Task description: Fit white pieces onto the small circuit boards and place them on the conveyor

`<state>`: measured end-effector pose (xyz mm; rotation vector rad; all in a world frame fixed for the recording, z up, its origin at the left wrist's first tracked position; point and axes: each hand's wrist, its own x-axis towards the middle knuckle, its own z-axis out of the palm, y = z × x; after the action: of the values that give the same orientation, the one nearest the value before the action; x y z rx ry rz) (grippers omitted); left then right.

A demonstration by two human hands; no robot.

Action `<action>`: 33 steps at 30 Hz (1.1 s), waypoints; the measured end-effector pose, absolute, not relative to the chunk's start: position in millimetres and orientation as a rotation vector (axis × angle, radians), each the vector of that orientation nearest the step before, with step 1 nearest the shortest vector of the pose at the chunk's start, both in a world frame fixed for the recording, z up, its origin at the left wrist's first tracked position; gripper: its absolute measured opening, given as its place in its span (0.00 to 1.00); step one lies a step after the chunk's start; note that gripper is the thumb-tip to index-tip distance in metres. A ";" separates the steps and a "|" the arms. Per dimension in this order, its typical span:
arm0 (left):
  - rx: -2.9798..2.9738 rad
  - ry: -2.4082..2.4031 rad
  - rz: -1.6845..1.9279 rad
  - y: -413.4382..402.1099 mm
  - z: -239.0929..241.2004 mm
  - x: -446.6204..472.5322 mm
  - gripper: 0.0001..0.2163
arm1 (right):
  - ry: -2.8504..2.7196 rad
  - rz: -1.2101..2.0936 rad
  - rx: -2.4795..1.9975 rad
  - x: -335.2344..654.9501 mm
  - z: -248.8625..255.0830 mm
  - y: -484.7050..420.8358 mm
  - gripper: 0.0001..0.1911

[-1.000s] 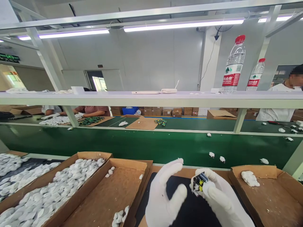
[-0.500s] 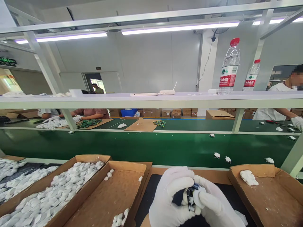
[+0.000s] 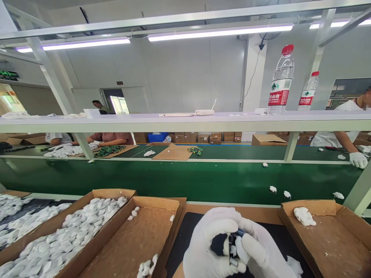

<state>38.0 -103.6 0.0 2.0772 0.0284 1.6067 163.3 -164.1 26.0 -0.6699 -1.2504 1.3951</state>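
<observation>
My left hand (image 3: 207, 237), in a white glove, is closed with its fingertips on a small circuit board (image 3: 232, 247) with dark and metallic parts. From the other side my gloved right hand (image 3: 261, 249) pinches the same piece, its thumb over a round white pad (image 3: 241, 247) against the board. Both hands are above a black mat (image 3: 188, 231) at the front of the bench. Fingers hide much of the board, so how the pad is attached cannot be told. A scrap of white material (image 3: 294, 265) lies beside my right wrist.
A cardboard tray (image 3: 156, 200) with some white pieces stands left, beside another tray heaped with white pads (image 3: 84, 224). To the right is a cardboard tray (image 3: 342, 239) holding a white clump. Behind runs a green conveyor belt (image 3: 174, 181); a shelf (image 3: 179, 125) with bottles crosses above.
The small white-topped pieces on the belt have shifted right. My hands have dropped slightly, still on the board. A co-worker's gloved hand at the far right has moved left and down.
</observation>
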 end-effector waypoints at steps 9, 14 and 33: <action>2.224 0.084 1.646 -104.4 11.3 35.0 0.21 | -1.360 1.357 -0.774 163.5 45.7 -167.4 0.23; 2.184 0.088 1.579 -105.1 8.5 37.3 0.21 | -1.361 1.281 -0.811 164.4 39.2 -166.6 0.21; 2.197 0.146 1.516 -101.2 2.6 34.9 0.20 | -1.309 1.260 -0.791 162.3 32.1 -162.8 0.26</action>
<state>34.9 -101.2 2.6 2.1968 0.1461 1.5155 162.3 -162.8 32.1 -0.7910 -1.3090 1.2598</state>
